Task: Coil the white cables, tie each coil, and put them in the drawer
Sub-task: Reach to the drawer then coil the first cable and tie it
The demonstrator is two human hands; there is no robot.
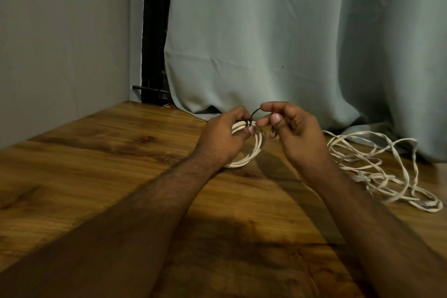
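Forearms: both bare, reaching forward over the wooden table [96,176] and converging at centre.
Left hand [225,138]: knuckles up, fingers curled round the top of the coiled white cable [251,152], whose lower loops touch the table.
Right hand [297,133]: palm turned inward, thumb and forefinger pinching the dark tie [254,113] that arches up from the coil.
Loose white cable [377,167]: uncoiled tangle on the table, right of the hands, near the grey curtain [290,31].
Drawer: not visible.

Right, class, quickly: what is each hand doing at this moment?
Left hand: grips the coiled white cable.
Right hand: pinches the dark tie wrapped around that coil.
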